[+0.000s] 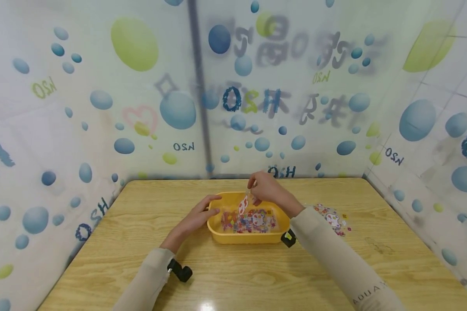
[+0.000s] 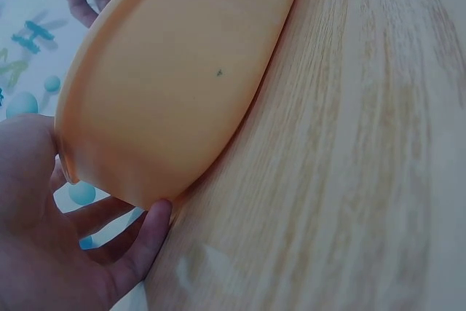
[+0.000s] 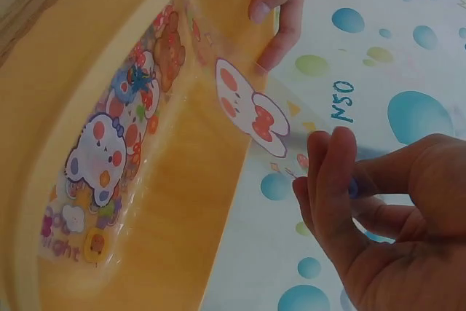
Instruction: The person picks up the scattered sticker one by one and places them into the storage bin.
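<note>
My right grip (image 1: 265, 188) pinches the top end of a clear plastic sheet with a white cartoon (image 3: 237, 100). Its long way slants down from there into the yellow plastic tub (image 1: 249, 239), near the tabletop's (image 1: 140, 242) far edge. My left grip (image 1: 197, 214), farther from the sheet, holds the tub's left end.

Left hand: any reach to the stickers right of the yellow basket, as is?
Probably not: the left hand grips the left end of the basket, which, with the right forearm, lies between it and the stickers.
</note>
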Demonstrator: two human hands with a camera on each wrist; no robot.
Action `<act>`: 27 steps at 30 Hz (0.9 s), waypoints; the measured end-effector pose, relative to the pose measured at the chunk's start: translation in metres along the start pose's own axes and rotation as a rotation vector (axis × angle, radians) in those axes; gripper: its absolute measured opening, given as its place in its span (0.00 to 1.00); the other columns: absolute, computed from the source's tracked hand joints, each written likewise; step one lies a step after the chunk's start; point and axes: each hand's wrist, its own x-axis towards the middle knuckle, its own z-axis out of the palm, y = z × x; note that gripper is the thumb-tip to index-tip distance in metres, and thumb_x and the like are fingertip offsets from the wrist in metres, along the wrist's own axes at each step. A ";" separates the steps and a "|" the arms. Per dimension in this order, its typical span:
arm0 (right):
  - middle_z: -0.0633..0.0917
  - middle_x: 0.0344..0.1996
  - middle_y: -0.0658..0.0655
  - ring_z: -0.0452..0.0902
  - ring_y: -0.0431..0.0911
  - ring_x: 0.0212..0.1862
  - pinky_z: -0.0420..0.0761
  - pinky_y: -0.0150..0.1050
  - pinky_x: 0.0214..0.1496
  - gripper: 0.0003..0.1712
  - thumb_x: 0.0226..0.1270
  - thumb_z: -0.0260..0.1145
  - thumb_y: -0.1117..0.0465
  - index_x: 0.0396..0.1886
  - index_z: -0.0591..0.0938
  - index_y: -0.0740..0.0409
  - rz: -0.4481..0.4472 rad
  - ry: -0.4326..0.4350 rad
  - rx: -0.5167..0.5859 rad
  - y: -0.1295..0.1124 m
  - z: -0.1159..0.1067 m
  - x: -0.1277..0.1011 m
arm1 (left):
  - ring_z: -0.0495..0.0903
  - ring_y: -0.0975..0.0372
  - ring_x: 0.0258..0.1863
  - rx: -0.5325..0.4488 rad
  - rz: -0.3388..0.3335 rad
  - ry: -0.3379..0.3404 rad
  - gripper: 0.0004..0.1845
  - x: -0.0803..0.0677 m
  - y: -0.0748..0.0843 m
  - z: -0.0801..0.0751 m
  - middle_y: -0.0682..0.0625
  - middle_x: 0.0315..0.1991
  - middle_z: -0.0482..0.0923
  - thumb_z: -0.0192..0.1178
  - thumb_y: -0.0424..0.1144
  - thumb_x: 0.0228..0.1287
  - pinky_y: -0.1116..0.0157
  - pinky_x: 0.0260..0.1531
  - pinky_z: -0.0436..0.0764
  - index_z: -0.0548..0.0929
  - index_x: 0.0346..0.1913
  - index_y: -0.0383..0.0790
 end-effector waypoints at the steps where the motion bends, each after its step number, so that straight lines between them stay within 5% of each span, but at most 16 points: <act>1: 0.88 0.46 0.70 0.85 0.44 0.20 0.86 0.36 0.27 0.12 0.70 0.58 0.74 0.49 0.83 0.70 0.002 -0.002 -0.002 0.000 0.000 -0.001 | 0.55 0.43 0.81 0.001 -0.001 0.001 0.25 0.000 0.000 0.000 0.41 0.80 0.60 0.53 0.40 0.80 0.38 0.79 0.53 0.68 0.76 0.45; 6: 0.89 0.48 0.70 0.85 0.44 0.21 0.88 0.39 0.30 0.13 0.71 0.60 0.71 0.47 0.88 0.71 -0.027 0.020 -0.020 0.002 -0.001 -0.003 | 0.56 0.44 0.81 -0.009 0.005 -0.005 0.25 0.001 -0.001 0.001 0.41 0.80 0.60 0.53 0.40 0.79 0.38 0.78 0.55 0.68 0.75 0.45; 11: 0.92 0.34 0.65 0.82 0.44 0.18 0.87 0.40 0.28 0.13 0.71 0.60 0.69 0.41 0.91 0.68 -0.061 0.030 -0.045 0.004 -0.004 -0.004 | 0.57 0.44 0.80 -0.020 0.020 -0.013 0.25 0.002 -0.002 0.001 0.41 0.80 0.61 0.53 0.39 0.80 0.39 0.77 0.57 0.68 0.75 0.44; 18: 0.88 0.47 0.67 0.84 0.44 0.22 0.86 0.34 0.28 0.15 0.67 0.60 0.74 0.50 0.88 0.68 0.022 -0.008 -0.049 0.004 -0.005 -0.006 | 0.59 0.44 0.79 -0.016 0.010 -0.009 0.25 0.001 -0.001 0.001 0.41 0.80 0.60 0.53 0.40 0.80 0.40 0.76 0.60 0.68 0.75 0.44; 27: 0.88 0.48 0.69 0.85 0.44 0.22 0.89 0.39 0.35 0.14 0.71 0.63 0.71 0.52 0.86 0.71 0.086 -0.053 -0.098 0.003 -0.006 -0.005 | 0.57 0.44 0.80 -0.015 0.004 -0.005 0.25 0.001 -0.002 0.001 0.41 0.80 0.60 0.53 0.40 0.79 0.39 0.78 0.57 0.68 0.75 0.44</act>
